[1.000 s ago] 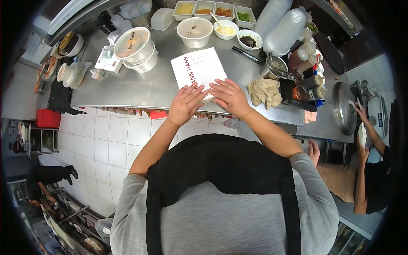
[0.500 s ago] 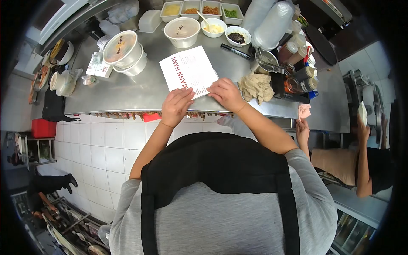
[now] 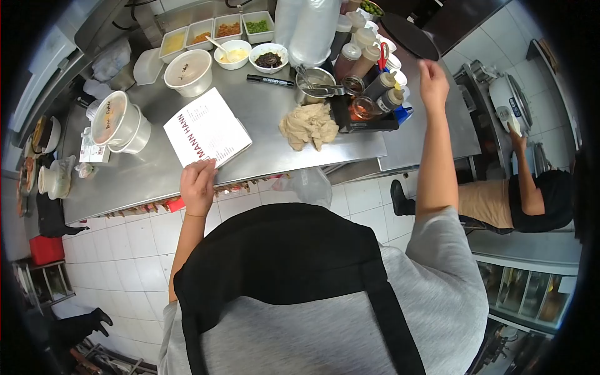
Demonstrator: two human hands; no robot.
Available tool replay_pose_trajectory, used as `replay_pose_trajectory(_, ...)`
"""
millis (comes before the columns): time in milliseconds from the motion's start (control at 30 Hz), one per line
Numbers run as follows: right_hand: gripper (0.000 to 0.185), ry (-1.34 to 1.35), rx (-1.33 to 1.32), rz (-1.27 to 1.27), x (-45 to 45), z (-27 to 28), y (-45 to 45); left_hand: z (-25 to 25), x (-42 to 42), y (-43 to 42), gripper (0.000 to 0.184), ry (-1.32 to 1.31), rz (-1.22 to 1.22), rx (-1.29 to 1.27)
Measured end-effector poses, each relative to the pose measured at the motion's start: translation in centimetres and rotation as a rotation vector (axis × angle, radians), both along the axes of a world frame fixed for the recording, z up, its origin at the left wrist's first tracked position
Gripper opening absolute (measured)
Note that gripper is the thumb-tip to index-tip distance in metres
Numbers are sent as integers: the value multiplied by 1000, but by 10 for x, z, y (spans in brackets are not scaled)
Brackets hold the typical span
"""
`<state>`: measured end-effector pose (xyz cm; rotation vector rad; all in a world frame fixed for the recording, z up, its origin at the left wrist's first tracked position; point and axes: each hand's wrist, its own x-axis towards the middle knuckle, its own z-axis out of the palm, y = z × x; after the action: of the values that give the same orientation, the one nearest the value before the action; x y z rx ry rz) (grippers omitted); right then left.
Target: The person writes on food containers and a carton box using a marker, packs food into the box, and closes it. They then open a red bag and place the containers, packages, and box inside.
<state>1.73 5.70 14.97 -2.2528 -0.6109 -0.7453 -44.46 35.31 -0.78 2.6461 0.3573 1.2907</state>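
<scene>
A thick white paper packet (image 3: pixel 203 128) printed MANN HANN in red lies flat on the steel counter (image 3: pixel 262 125). Its lower edge is at the fingers of my left hand (image 3: pixel 198 187), which are pressed together there. My right hand (image 3: pixel 433 86) is out to the right, away from the packet, with its fingers curled. What those fingers hold, if anything, is hidden. Nearest to it are a round black board (image 3: pixel 409 36) and red-handled scissors (image 3: pixel 382 57). A black marker (image 3: pixel 270 80) lies above a crumpled beige cloth (image 3: pixel 309 127).
Lidded tubs (image 3: pixel 189 72) and stacked containers (image 3: pixel 115 122) stand left. Behind are trays of chopped ingredients (image 3: pixel 256 26) and small bowls (image 3: pixel 269 58). A black caddy (image 3: pixel 350 119) with bottles is at the right, beside a metal pot (image 3: pixel 312 87). A co-worker (image 3: pixel 540 200) stands far right.
My right hand has left the packet and swung up to the right. My left hand stays at the packet's lower edge. The view has turned right, so the counter things appear further left.
</scene>
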Motion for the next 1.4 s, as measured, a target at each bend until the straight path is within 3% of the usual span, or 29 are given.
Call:
replay_pose_trajectory(67, 49, 425, -362, -64, 98, -65, -52, 0, 0, -2, 24, 13, 33, 9)
replay_pose_trajectory(133, 54, 1010, -345, -186, 87, -82, -57, 0, 0, -2, 24, 35, 54, 21)
replay_pose_trajectory(233, 48, 1268, -269, -64, 99, -111, -68, 3, 1, -10, 22, 58, 100, 3)
replay_pose_trajectory(400, 34, 1486, -152, 29, 110, -111, -73, 5, 3, -18, 24, 76, 161, -34)
replay_pose_trajectory(600, 19, 1477, 380, 324, 86, -103, -127, 3, 4, -23, 25, 111, 224, -35)
replay_pose_trajectory(700, 19, 1455, 457, 451, 76, -120, -139, 4, 4, -25, 24, 123, 250, -44)
replay_pose_trajectory(1000, 24, 1379, 605, 456, 68, -160, -144, 4, 8, -26, 23, 101, 274, -17)
replay_pose_trajectory(1033, 24, 1373, 618, 454, 66, -165, -143, 2, 7, -24, 23, 90, 272, -8)
replay_pose_trajectory(1100, 22, 1107, 504, 450, 79, -197, -145, -4, 2, -16, 25, 148, 234, 38)
replay_pose_trajectory(1133, 21, 985, 447, 466, 85, -215, -142, 8, 4, -26, 23, 133, 267, -72)
replay_pose_trajectory(1167, 21, 901, 186, 388, 84, -212, -139, 21, 11, -39, 21, 111, 308, -173)
replay_pose_trajectory(1233, 20, 583, -171, 340, 67, -226, -151, -23, -3, -14, 21, 225, 321, -145)
replay_pose_trajectory(1267, 20, 679, 49, 294, 64, -236, -160, -77, -20, 17, 21, 381, 319, -113)
replay_pose_trajectory(1300, 20, 656, 51, 244, 86, -258, -182, -122, -37, 32, 21, 506, 323, -107)
replay_pose_trajectory(1367, 19, 613, 497, 260, 64, -229, -181, -49, -17, 3, 21, 312, 274, -101)
replay_pose_trajectory(1400, 18, 545, 534, 258, 47, -197, -167, 0, -3, -20, 21, 208, 237, -89)
